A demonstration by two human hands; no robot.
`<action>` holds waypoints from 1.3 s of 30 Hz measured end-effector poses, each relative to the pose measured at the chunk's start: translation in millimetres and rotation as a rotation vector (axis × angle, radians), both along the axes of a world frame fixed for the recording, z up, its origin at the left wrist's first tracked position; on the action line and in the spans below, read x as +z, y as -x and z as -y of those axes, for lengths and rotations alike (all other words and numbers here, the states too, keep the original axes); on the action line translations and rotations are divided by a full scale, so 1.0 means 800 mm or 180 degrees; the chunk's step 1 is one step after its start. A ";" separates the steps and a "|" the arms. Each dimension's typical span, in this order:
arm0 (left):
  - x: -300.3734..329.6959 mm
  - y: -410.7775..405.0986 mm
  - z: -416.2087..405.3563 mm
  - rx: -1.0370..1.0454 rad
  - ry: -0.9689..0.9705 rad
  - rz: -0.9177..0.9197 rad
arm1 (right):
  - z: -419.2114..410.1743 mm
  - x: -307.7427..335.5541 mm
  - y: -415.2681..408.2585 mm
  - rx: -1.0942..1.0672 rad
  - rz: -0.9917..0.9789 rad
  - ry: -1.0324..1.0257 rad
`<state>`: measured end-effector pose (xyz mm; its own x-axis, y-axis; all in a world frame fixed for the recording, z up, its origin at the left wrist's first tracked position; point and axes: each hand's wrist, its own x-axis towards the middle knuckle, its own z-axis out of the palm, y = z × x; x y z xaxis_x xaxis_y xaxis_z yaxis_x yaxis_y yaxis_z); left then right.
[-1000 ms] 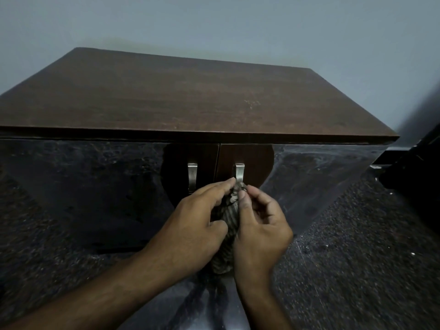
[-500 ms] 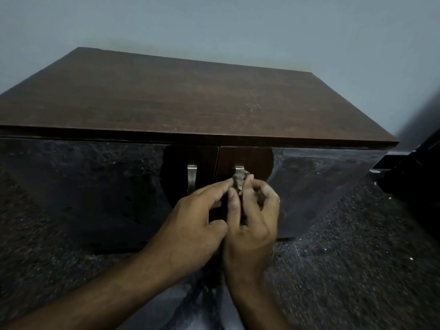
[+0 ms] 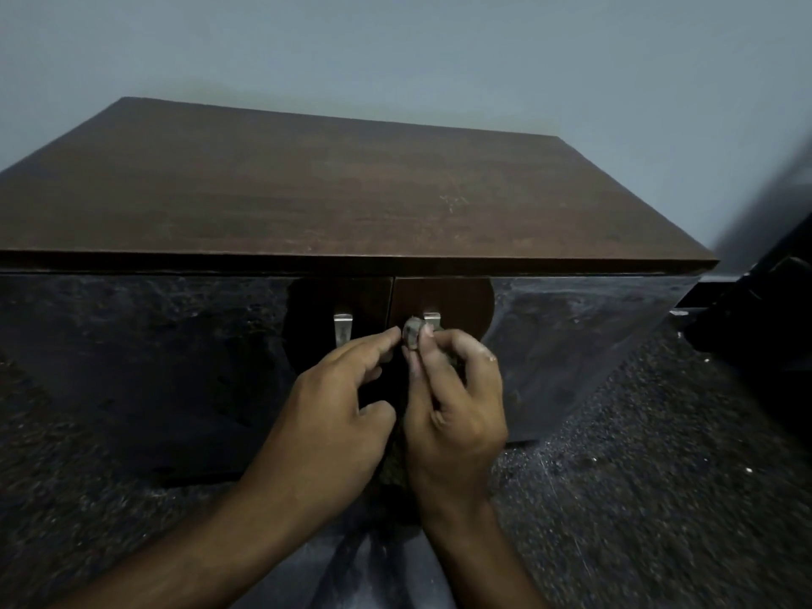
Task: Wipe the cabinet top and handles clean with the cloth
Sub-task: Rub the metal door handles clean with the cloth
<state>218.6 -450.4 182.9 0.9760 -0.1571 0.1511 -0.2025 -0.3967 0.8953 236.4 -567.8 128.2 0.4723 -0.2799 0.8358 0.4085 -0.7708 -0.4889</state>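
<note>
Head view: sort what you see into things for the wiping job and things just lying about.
For the job:
- brown wooden cabinet top
- two silver metal door handles
- bunched grey cloth, pinched in the right hand
- left hand

Lying about:
- dark object at right

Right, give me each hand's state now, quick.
Left hand: curled beside the cloth; hold cannot be told.
Right hand: shut on the bunched grey cloth.

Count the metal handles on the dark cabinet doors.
2. The left silver metal handle sits bare on the left door, above the left hand. The right silver metal handle is partly covered by the bunched cloth in the right hand.
</note>
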 end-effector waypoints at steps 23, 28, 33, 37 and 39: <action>0.010 0.005 0.002 0.0098 -0.0888 0.0582 | 0.018 -0.033 0.009 0.0350 -0.0272 0.0391; 0.006 0.005 0.004 -0.0053 -0.0883 0.0604 | 0.014 -0.023 0.017 0.0222 -0.0321 -0.0738; 0.003 0.004 0.008 -0.0180 -0.0908 0.0658 | 0.019 0.018 0.006 0.0511 -0.0716 -0.1625; 0.001 0.005 0.008 -0.0217 -0.0943 0.0606 | 0.029 0.024 -0.002 0.0562 -0.1035 -0.1830; 0.001 0.006 0.007 -0.0209 -0.0942 0.0564 | 0.034 0.021 -0.002 0.0506 -0.1256 -0.1960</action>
